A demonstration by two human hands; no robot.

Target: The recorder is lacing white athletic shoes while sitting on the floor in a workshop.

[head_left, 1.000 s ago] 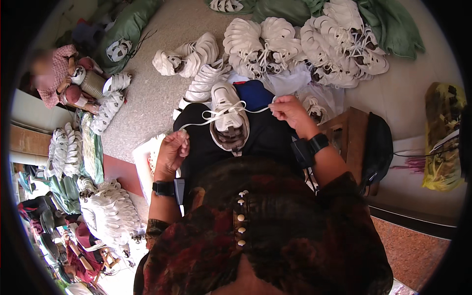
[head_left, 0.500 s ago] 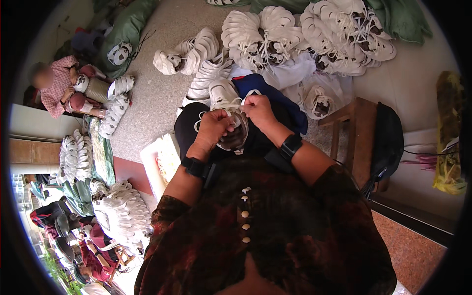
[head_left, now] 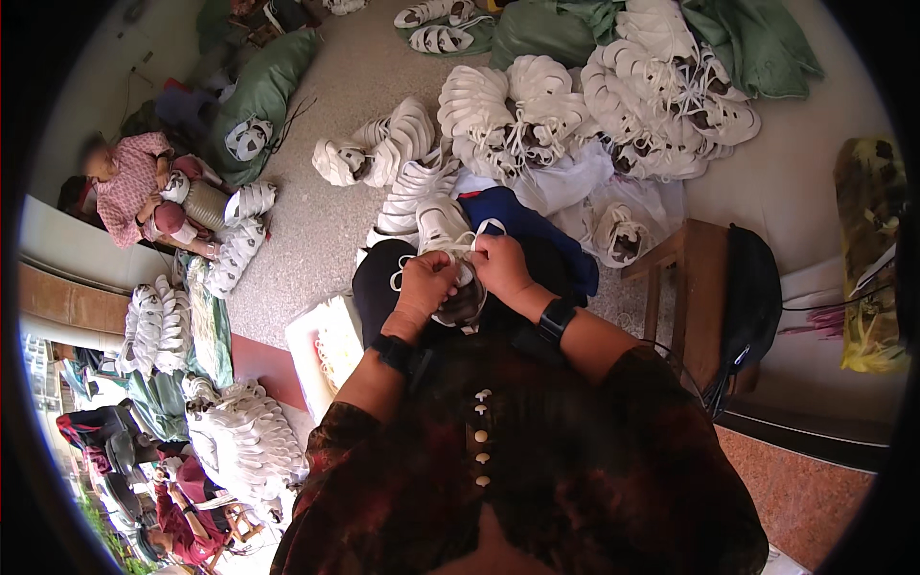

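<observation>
A white shoe upper (head_left: 443,222) lies on my lap, its toe pointing away from me and its dark-lined opening towards me. My left hand (head_left: 428,284) is closed in a pinch at the left side of the opening, with a loop of white lace (head_left: 399,275) sticking out beside it. On the right, my right hand (head_left: 501,267) pinches the lace too, and a second white loop (head_left: 490,227) stands above its fingers. The hands are close together over the lacing. The fingertips partly hide where the laces cross.
Stacks of white shoe uppers (head_left: 474,105) lie ahead, with a green sack (head_left: 546,34) behind. An open white box (head_left: 326,347) stands left of my lap. To my right is a wooden stool (head_left: 704,287) with a black bag (head_left: 752,287). Co-workers (head_left: 134,182) sit at far left.
The whole view has shifted, so the scene sits lower in the picture. My hands have drawn closer together at the lace, and the loop by my right hand now stands up more clearly.
</observation>
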